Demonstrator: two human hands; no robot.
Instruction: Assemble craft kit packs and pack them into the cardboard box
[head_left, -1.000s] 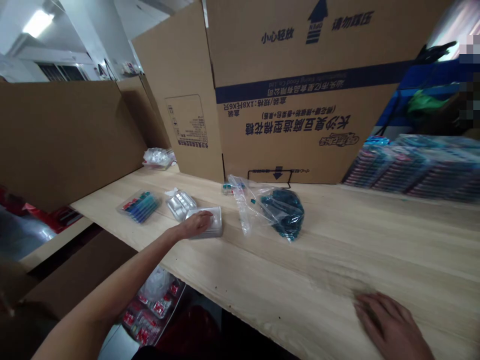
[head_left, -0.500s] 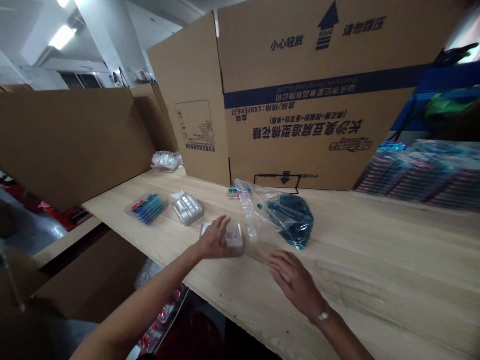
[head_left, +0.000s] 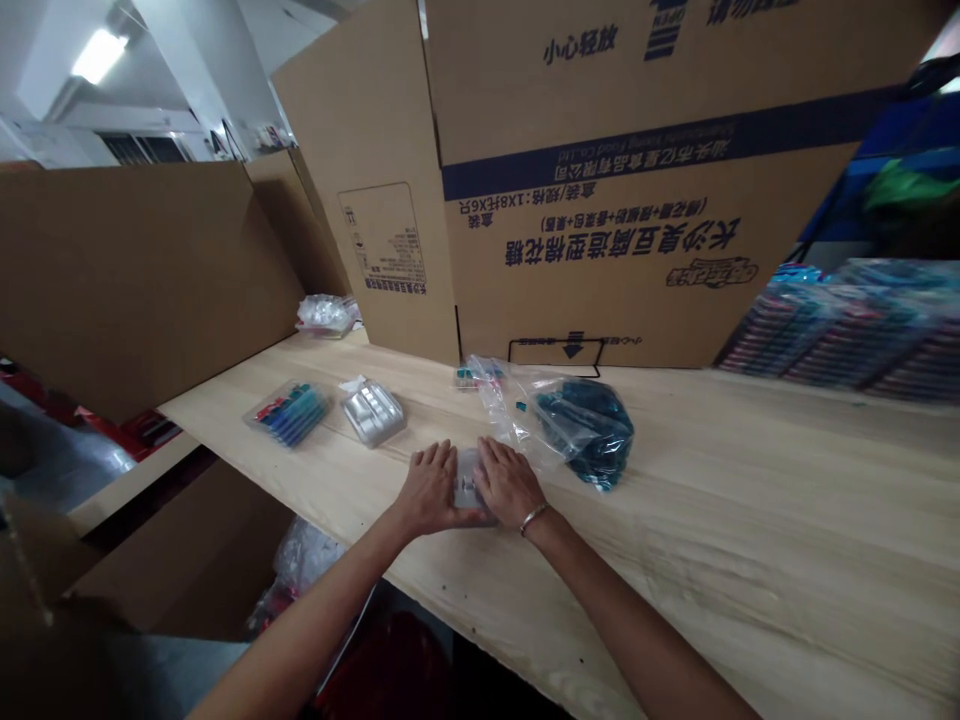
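Tall cardboard box [head_left: 600, 200] at the back of the wooden table [head_left: 750, 520], plastic bag [head_left: 577, 425] of teal pieces before it. Just in front of the bag, left hand [head_left: 431, 490] and right hand [head_left: 510, 485], fingers flat, clasping a small clear case [head_left: 466, 482] against the tabletop.

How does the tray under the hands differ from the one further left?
The near tray lies under the left hand and right hand; the far tray lies untouched. The near tray sits by the table edge, the far tray beside a pen pack. Both are clear plastic.
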